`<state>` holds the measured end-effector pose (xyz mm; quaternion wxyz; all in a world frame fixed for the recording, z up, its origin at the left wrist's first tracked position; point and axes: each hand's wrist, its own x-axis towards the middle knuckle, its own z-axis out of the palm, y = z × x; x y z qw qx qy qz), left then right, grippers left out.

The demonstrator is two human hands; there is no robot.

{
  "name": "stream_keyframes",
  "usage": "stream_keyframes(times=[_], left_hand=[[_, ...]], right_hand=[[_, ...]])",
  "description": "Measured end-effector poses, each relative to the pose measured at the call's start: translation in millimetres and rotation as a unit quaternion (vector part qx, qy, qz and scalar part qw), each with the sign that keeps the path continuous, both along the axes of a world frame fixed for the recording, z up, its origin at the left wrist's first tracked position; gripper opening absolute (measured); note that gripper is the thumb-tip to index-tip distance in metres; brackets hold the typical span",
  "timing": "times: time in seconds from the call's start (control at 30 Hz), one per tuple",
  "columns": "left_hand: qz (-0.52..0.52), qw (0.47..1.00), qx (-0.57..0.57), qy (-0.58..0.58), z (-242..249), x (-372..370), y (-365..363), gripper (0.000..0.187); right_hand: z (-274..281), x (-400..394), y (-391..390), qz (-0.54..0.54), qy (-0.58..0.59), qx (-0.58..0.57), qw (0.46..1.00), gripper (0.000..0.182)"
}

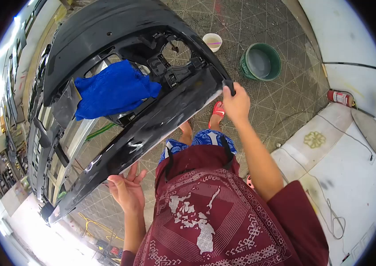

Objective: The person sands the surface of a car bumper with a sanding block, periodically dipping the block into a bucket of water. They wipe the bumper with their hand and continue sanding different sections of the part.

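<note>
A black car bumper (174,99) stretches across the left and middle of the view, its near edge pale and wet-looking with white streaks. At its right corner my right hand (237,104) is closed round a small dark pad (229,87), pressed to the edge. My left hand (128,188) is beside the near edge lower left, fingers spread and slightly curled, fingertips right at the rim, holding nothing. A crumpled blue cloth (114,88) lies over the bumper's openings.
On the patterned floor beyond the bumper stand a green bucket (261,62) of cloudy liquid and a small white tub (212,42). A red fire extinguisher (341,98) lies by the right wall. Cables (330,213) trail along the right; a yellow hose (92,226) lies lower left.
</note>
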<state>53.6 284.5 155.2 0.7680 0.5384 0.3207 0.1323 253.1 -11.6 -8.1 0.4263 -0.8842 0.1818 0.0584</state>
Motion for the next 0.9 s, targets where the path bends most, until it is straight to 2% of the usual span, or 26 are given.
stream_keyframes(times=[0.03,0.07,0.1,0.2,0.27,0.37,0.4,0.5,0.53,0.6,0.73,0.77,0.83,0.9], left_hand=[[-0.007,1.000,-0.003,0.004,2.5,-0.8,2.1,0.060],[-0.016,1.000,-0.006,0.011,5.2,-2.6,1.8,0.061],[-0.016,1.000,-0.006,0.012,3.5,-1.7,-1.2,0.061],[-0.004,1.000,0.006,0.029,5.9,-2.7,-0.1,0.061],[-0.007,1.000,-0.006,0.000,4.0,-0.4,0.4,0.061],[0.009,0.999,0.008,0.031,7.5,-2.6,0.1,0.064],[0.004,0.999,0.010,0.039,10.5,-4.6,-0.4,0.064],[0.022,0.999,0.019,0.037,6.2,2.0,-2.1,0.063],[0.009,1.000,0.007,0.019,4.6,1.6,2.3,0.062],[0.001,1.000,-0.004,0.010,3.8,-5.6,0.7,0.061],[0.010,1.000,0.003,0.010,3.3,0.4,-0.7,0.058],[0.003,1.000,0.003,0.004,2.1,-0.9,-1.0,0.057],[0.010,1.000,0.001,0.007,2.9,-2.9,0.5,0.057],[0.003,1.000,-0.003,0.008,6.0,-3.4,-0.6,0.057]], right_hand=[[3.5,-8.0,7.4,0.008,-0.059,-0.038,0.997,0.029],[24.8,-19.8,18.3,0.021,-0.120,-0.030,0.992,0.029],[33.3,-29.7,25.1,0.026,-0.118,-0.021,0.992,0.027],[3.4,-14.2,5.2,0.022,-0.067,-0.034,0.997,0.027],[-1.7,0.8,2.2,-0.005,-0.021,-0.063,0.998,0.029],[28.2,-26.9,20.7,0.010,-0.099,-0.009,0.995,0.031],[21.3,-24.8,15.6,0.013,-0.112,-0.004,0.994,0.030],[-0.6,-5.2,-0.5,-0.015,0.006,-0.048,0.999,0.027],[11.4,-4.9,5.3,-0.010,0.001,-0.047,0.999,0.027],[35.5,-25.3,15.7,0.010,-0.118,-0.019,0.993,0.025],[6.6,-10.8,-3.7,0.020,-0.021,-0.050,0.998,0.024],[9.0,-13.4,-0.6,0.024,-0.025,-0.049,0.998,0.024],[26.3,-28.7,7.2,0.035,-0.133,-0.026,0.990,0.026],[17.4,-24.3,-4.8,0.051,-0.107,-0.018,0.993,0.027]])
